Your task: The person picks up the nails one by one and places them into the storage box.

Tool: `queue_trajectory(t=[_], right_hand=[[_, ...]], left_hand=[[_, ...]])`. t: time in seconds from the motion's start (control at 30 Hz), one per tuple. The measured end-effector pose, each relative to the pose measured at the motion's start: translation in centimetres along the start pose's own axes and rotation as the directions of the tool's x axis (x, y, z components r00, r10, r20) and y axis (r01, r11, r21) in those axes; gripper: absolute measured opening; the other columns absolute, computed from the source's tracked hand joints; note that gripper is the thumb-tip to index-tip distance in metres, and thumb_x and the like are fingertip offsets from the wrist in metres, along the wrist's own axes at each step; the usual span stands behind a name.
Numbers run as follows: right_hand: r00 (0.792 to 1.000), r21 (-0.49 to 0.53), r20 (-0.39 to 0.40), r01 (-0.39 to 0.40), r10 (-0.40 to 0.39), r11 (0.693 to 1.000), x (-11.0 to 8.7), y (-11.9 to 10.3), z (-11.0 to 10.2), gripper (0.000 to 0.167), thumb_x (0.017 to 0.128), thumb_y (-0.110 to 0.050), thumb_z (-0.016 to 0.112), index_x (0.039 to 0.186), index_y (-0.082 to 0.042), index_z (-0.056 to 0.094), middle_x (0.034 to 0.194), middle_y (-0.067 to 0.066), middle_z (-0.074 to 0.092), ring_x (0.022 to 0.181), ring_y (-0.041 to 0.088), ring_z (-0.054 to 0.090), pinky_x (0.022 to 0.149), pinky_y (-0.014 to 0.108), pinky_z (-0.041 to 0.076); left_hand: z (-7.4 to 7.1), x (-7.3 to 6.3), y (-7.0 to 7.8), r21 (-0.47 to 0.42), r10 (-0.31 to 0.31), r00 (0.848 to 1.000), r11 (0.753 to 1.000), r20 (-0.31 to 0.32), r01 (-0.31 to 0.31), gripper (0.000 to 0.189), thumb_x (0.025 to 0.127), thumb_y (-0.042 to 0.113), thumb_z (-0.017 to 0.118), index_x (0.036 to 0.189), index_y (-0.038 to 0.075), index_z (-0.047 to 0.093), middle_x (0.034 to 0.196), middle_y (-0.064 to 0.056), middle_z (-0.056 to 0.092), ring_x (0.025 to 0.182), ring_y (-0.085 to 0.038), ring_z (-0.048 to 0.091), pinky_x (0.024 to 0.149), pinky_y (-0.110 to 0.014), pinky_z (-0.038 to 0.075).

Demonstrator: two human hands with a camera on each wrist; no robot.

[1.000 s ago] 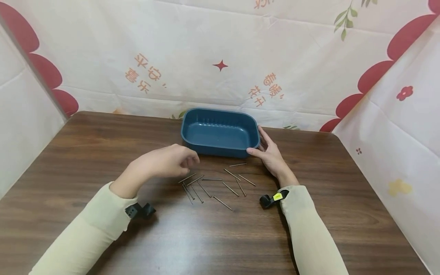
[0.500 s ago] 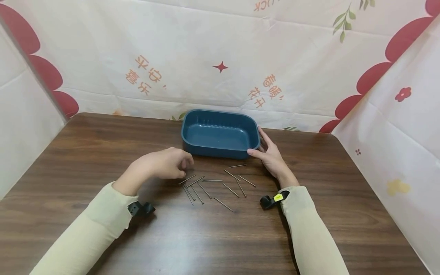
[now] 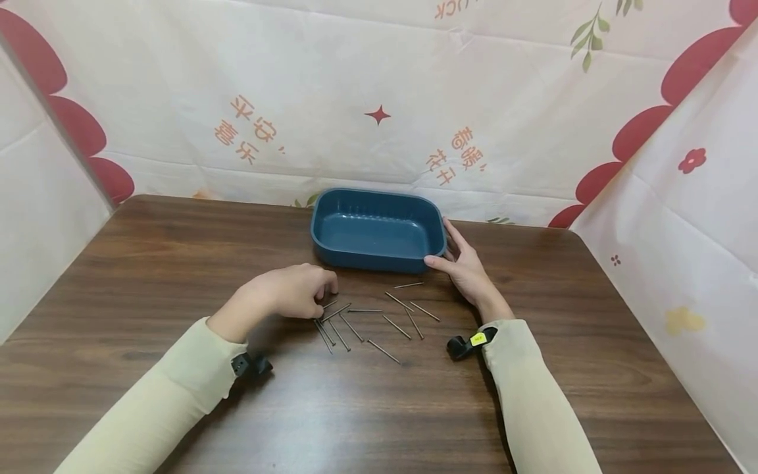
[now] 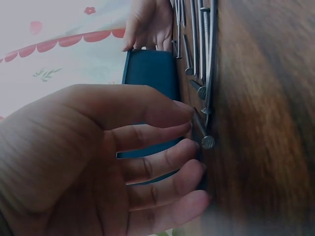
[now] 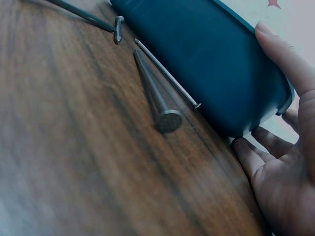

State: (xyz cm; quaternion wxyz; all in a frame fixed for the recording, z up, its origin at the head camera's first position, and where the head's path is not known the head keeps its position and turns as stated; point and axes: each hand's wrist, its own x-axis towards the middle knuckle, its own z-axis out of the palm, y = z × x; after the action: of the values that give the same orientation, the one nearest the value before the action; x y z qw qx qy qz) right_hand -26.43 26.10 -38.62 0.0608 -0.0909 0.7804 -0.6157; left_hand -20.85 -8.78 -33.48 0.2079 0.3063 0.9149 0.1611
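Several steel nails lie loose on the table; one nail [image 3: 383, 351] is nearest the front. My left hand [image 3: 296, 291] is low over the left end of the group, fingers loosely bent. In the left wrist view, its thumb tip [image 4: 183, 112] is right by a nail [image 4: 203, 132], its head toward the camera; whether they touch I cannot tell. Behind the nails stands a blue plastic bin [image 3: 379, 261], with no nails visible inside. My right hand [image 3: 470, 270] grips its right end, thumb on the rim and fingers round the outer side, also seen in the right wrist view.
The brown wooden table [image 3: 331, 421] reaches back to a printed white cloth [image 3: 331, 85] hanging close behind the bin. More cloth hangs at both sides. A dark wrist device [image 3: 251, 364] sits at the left cuff, another [image 3: 468, 343] at the right.
My left hand has moved down and toward the nails, now covering part of the leftmost one. The right hand stays on the bin, and the nails look unmoved.
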Motion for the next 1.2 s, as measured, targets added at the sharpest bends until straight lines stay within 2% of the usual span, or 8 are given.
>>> queue_trajectory(t=[0.17,0.37,0.57,0.8,0.97,1.2], right_hand=[[1.0,0.005,0.002,0.001,-0.001,1.0,0.1,-0.1,0.0,0.091,0.094,-0.007,0.069,0.163,-0.033,0.014,0.169,0.009,0.02,0.156,0.028,0.026,0.11,0.021,0.043],[1.0,0.005,0.004,0.001,-0.001,1.0,0.0,-0.2,-0.1,0.091,0.094,-0.008,0.068,0.163,-0.032,0.013,0.169,0.01,0.02,0.156,0.029,0.025,0.117,0.031,0.039],[1.0,-0.005,-0.005,-0.008,0.008,1.0,0.2,-0.1,-0.1,0.092,0.094,-0.008,0.069,0.164,-0.028,0.013,0.168,0.01,0.022,0.155,0.028,0.027,0.119,0.034,0.035],[1.0,-0.003,0.0,-0.012,0.012,1.0,0.2,-0.2,0.0,0.092,0.094,-0.009,0.069,0.163,-0.03,0.013,0.169,0.011,0.02,0.156,0.028,0.026,0.122,0.038,0.032],[1.0,-0.006,-0.003,-0.01,0.01,1.0,0.2,-0.3,0.0,0.091,0.094,-0.008,0.068,0.163,-0.031,0.014,0.168,0.011,0.022,0.155,0.028,0.027,0.119,0.032,0.036],[1.0,0.012,0.014,0.013,-0.013,1.0,0.2,0.1,-0.1,0.09,0.095,-0.006,0.067,0.163,-0.032,0.014,0.169,0.009,0.021,0.156,0.028,0.025,0.11,0.018,0.042]], left_hand=[[0.1,0.1,0.1,0.026,-0.011,1.0,1.0,-0.009,0.011,0.034,0.087,0.014,0.07,0.121,0.01,0.064,0.1,-0.005,0.064,0.09,-0.018,0.06,0.084,-0.039,0.051],[0.3,0.4,0.2,0.047,-0.008,1.0,0.999,-0.024,0.01,0.031,0.087,0.015,0.069,0.117,0.012,0.064,0.1,-0.003,0.065,0.09,-0.017,0.06,0.084,-0.039,0.052],[0.6,0.6,0.3,0.075,0.009,0.999,0.997,-0.04,-0.006,0.027,0.086,0.01,0.07,0.112,0.013,0.063,0.095,-0.001,0.062,0.087,-0.016,0.058,0.081,-0.036,0.05],[0.9,0.5,0.7,0.137,0.014,0.998,0.991,-0.065,-0.005,0.027,0.083,0.006,0.071,0.107,0.014,0.062,0.091,0.0,0.058,0.082,-0.016,0.055,0.076,-0.034,0.048],[1.2,0.4,1.1,0.211,0.018,0.996,0.977,-0.082,0.0,0.028,0.08,0.002,0.071,0.103,0.014,0.06,0.089,-0.001,0.057,0.079,-0.017,0.055,0.074,-0.035,0.049],[1.5,0.5,1.4,0.231,0.015,0.995,0.973,-0.103,0.009,0.028,0.08,-0.004,0.068,0.101,0.013,0.06,0.09,-0.001,0.06,0.082,-0.017,0.058,0.079,-0.038,0.053]])
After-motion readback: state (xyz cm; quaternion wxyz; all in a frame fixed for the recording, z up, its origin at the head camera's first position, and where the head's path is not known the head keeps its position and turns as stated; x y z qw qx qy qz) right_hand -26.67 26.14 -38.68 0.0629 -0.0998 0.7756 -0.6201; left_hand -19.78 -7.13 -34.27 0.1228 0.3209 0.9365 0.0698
